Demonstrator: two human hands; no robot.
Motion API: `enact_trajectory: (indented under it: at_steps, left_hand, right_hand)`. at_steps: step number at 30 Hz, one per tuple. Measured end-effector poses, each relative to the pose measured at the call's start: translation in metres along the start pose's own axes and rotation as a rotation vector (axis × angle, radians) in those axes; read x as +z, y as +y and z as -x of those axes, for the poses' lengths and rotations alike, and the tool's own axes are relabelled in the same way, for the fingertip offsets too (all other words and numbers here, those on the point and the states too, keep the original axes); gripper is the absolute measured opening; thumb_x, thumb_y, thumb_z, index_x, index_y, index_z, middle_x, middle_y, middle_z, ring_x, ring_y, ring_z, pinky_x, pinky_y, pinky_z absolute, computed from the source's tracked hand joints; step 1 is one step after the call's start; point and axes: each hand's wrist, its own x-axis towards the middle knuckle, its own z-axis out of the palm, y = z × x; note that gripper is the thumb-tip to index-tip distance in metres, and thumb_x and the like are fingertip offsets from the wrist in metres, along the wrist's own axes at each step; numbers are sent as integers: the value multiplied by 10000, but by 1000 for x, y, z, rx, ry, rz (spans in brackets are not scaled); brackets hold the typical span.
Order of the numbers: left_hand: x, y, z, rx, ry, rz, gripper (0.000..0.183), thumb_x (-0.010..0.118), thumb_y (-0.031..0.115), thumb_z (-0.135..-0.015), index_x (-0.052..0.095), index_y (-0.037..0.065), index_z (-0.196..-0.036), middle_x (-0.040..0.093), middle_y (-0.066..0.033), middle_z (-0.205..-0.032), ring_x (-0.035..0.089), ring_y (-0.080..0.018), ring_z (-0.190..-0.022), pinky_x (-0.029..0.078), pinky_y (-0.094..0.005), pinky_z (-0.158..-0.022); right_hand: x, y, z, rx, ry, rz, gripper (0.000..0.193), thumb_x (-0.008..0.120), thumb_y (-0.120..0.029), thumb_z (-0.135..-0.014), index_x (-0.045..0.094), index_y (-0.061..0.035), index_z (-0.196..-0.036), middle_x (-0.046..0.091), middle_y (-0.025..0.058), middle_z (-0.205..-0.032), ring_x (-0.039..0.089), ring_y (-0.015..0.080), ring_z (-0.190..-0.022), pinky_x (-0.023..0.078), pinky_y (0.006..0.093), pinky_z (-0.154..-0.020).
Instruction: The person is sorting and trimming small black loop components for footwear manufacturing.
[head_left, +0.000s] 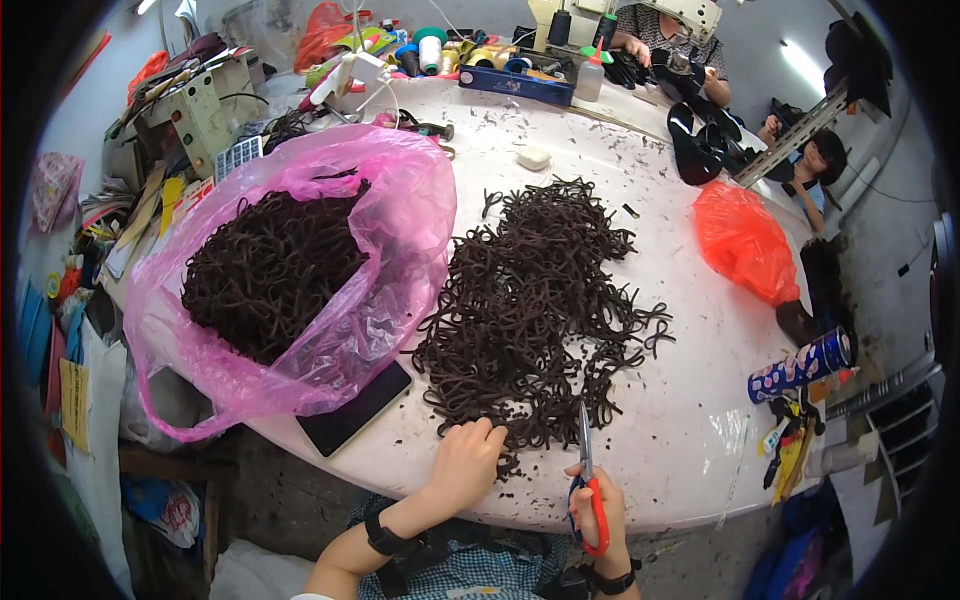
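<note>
A wide heap of dark brown cord loops (520, 300) lies on the white table in front of me. My left hand (468, 462) is at the heap's near edge, its fingers curled down against the loops. What those fingers pinch, if anything, is hidden. In my right hand (605, 510) is a pair of scissors (586, 445) with red handles. The blades point away from me, beside the near right edge of the heap, and look close together. Small dark clippings are scattered around both hands.
To the left, a pink plastic bag (410, 210) holds more loops, with a black phone (355, 410) by it. An orange-red bag (745, 245) and a blue patterned can (800, 367) are at right. Across the table, a person's hands work near black shoes (695, 145).
</note>
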Motion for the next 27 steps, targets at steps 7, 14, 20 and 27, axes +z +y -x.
enact_trajectory:
  at_steps: [7, 14, 20, 27]
  left_hand:
    - [-14, -7, -2, 8, 61, 65, 162, 569, 65, -647, 572, 88, -807, 487, -29, -563, 478, -172, -450, 352, -281, -447]
    - [-40, -5, -3, -181, 191, 564, 220, 560, 44, -726, 590, 78, -942, 592, -77, -742, 573, -171, -590, 447, -245, -557]
    - [-35, -3, 5, -523, 82, 1290, 173, 539, 33, -786, 565, 2, -955, 605, -91, -860, 577, -114, -700, 471, -227, -647]
    - [-48, 3, 3, -564, 57, 1540, 227, 530, 0, -782, 504, -26, -1006, 598, -119, -855, 580, -143, -711, 479, -241, -655]
  right_hand:
    - [1, 5, 3, -9, 2, -18, 342, 550, -334, -794, 533, -38, -964, 407, -45, -511, 367, 31, -472, 296, 177, -444]
    - [2, 6, 6, -121, -25, 130, 327, 584, -295, -773, 538, -39, -972, 404, -35, -509, 376, 38, -469, 310, 188, -439]
    - [16, -19, 24, -75, -82, 178, 553, 498, -522, -756, 511, -8, -961, 442, -27, -570, 419, 51, -511, 347, 199, -474]
    - [13, -23, 30, -88, -264, 215, 589, 436, -546, -771, 470, -16, -1025, 452, 6, -590, 434, 87, -523, 361, 220, -496]
